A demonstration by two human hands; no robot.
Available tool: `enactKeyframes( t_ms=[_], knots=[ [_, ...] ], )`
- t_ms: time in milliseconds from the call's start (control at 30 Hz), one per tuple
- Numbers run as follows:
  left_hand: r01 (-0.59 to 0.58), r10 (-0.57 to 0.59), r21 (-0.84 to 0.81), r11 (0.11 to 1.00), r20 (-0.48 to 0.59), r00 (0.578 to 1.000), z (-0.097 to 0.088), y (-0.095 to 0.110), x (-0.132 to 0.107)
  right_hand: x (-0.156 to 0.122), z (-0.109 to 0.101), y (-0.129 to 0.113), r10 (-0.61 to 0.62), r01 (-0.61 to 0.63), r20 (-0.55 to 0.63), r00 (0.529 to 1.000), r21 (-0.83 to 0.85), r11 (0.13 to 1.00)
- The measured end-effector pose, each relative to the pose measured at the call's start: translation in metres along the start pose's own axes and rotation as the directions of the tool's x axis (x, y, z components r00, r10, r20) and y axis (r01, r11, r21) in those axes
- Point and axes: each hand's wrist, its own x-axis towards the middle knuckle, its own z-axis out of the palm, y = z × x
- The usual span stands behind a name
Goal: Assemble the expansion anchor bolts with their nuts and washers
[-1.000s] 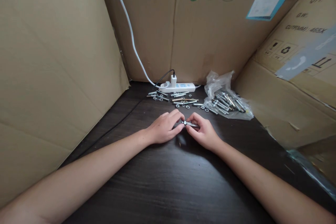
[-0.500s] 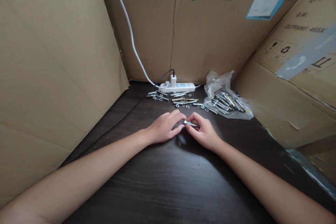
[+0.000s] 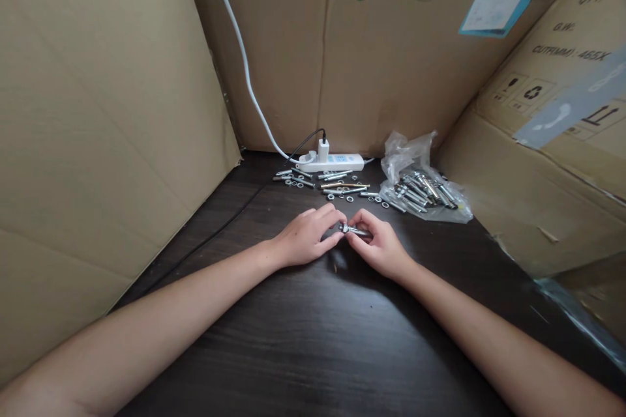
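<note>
A silver expansion bolt (image 3: pixel 359 232) lies nearly level between my two hands, just above the dark tabletop. My right hand (image 3: pixel 380 246) is closed around its shaft, with thumb and fingers on either side. On the bolt's left end sits a hex nut (image 3: pixel 345 228). My left hand (image 3: pixel 310 234) has thumb and fingertips curled around that nut end. The fingers partly cover the nut and the bolt's tip.
Behind my hands lie loose bolts (image 3: pixel 345 187) and several washers (image 3: pixel 349 199). A clear plastic bag (image 3: pixel 408 146) of bolts stands to their right. A white power strip (image 3: pixel 313 166) with cables is at the back. Cardboard boxes (image 3: pixel 278 45) wall the table (image 3: pixel 303 345) on three sides.
The nut at the bolt's left end shows a slightly different face, as if turned a little. Both hands stay in almost the same place.
</note>
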Motion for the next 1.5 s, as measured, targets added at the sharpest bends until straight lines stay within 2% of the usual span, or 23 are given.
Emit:
enactKeyframes(
  t_ms=[300,600,900,1200,1500],
  knots=[
    [0.002,-0.002,-0.01,1.0,-0.013,1.0,-0.0007,0.0019,0.0,-0.0002,0.0003,0.0005,-0.003,0.003,0.011,1.0,0.009,1.0],
    [0.028,-0.027,-0.022,0.999,0.024,0.999,0.0002,-0.0011,0.0019,-0.001,0.0,-0.0015,-0.004,0.004,0.014,1.0,-0.011,1.0],
    [0.029,-0.029,-0.033,0.999,-0.006,1.0,-0.0004,0.0007,0.0007,-0.0006,0.0001,-0.0011,-0.003,0.003,0.016,1.0,-0.02,1.0],
    [0.03,-0.029,-0.04,0.999,0.033,0.999,-0.0002,-0.0011,0.002,-0.0013,0.0005,-0.0003,-0.036,0.037,0.03,0.999,-0.046,0.998],
    [-0.005,0.004,-0.008,1.0,-0.019,1.0,-0.0005,0.0021,0.0008,-0.0004,-0.0004,-0.0021,0.003,-0.003,0.006,1.0,0.041,0.999]
  ],
)
